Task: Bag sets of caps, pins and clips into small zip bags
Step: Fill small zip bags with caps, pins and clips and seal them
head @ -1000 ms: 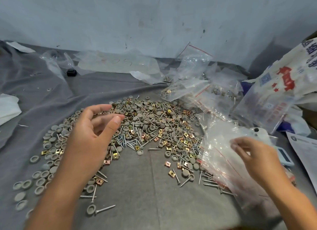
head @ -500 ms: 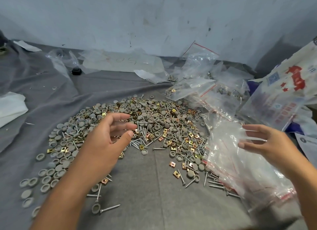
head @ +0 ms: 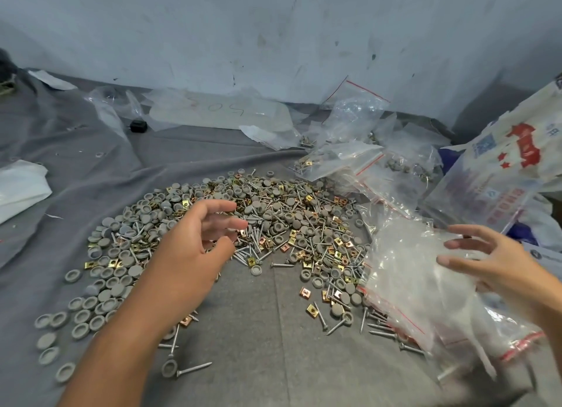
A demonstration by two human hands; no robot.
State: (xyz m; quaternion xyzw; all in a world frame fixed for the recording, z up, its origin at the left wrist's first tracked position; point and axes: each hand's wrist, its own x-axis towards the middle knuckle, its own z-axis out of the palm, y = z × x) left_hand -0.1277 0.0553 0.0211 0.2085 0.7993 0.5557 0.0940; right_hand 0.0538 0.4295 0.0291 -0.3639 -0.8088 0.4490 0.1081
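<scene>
A: What could go wrong for you here?

B: Your left hand (head: pixel 194 248) hovers over the near-left part of the mixed heap (head: pixel 243 224) with thumb and forefinger curved toward each other. I can't tell whether anything sits between them. The grey caps (head: pixel 103 288), screw-like pins (head: pixel 191 368) and brass clips (head: pixel 311 310) lie tangled, so a quick pinch could lift the wrong count, or drag a pin out and scatter caps across the grey cloth (head: pixel 258 361) on the desk.

A: And the bags?

B: The empty zip bags (head: pixel 425 285) lie in a slippery pile on the right, its near-left edge over some pins. Your right hand (head: pixel 498 270) is released, fingers spread and reaching left, with its fingertips at the top of the pile. The film is thin and the bags cling, so you may lift several at once or slide the stack over the parts.

A: Where are the finished ones?

B: The filled bags (head: pixel 340 160) lie at the far right, beyond the heap and near the wall (head: pixel 273 35). Beside them stands a larger printed bag (head: pixel 501 175).
</scene>
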